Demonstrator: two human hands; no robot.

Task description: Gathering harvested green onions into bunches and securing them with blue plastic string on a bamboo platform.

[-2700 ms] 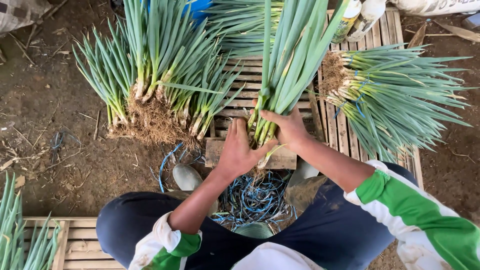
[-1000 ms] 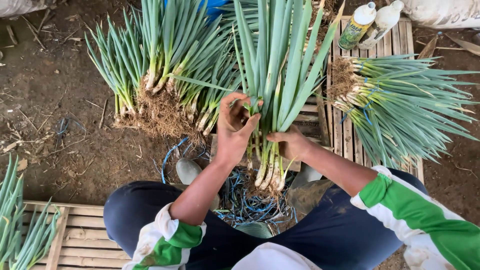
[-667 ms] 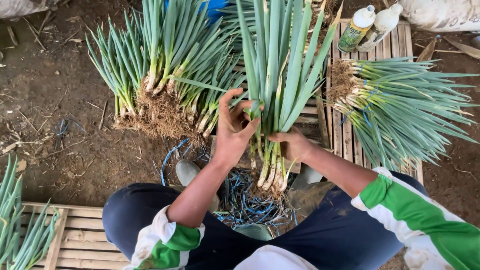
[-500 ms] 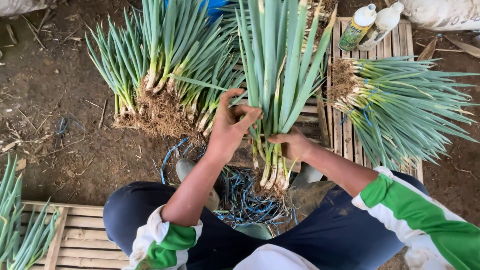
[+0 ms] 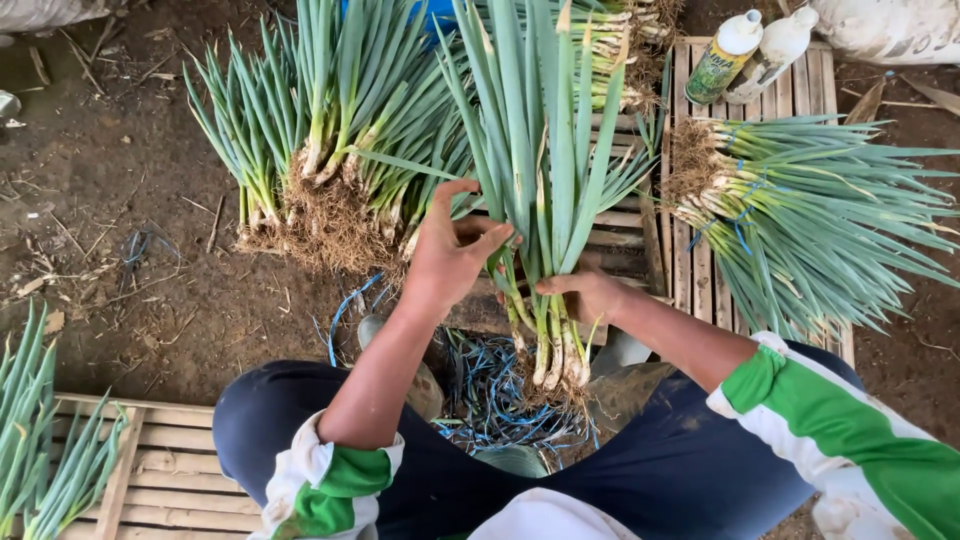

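Because the green onion bunch (image 5: 540, 190) stands roots-down above the blue ties (image 5: 500, 385), the left hand (image 5: 450, 255) curls its fingers round the stalks while the right hand (image 5: 585, 295) clasps them just above the roots, keeping them gathered.

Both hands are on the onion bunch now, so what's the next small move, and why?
Probably reach the left hand down for one blue string. The right hand already grips the green onion bunch at its stalks, roots hanging loose, no tie visible on it, while the finished bundle on the pallet wears blue string.
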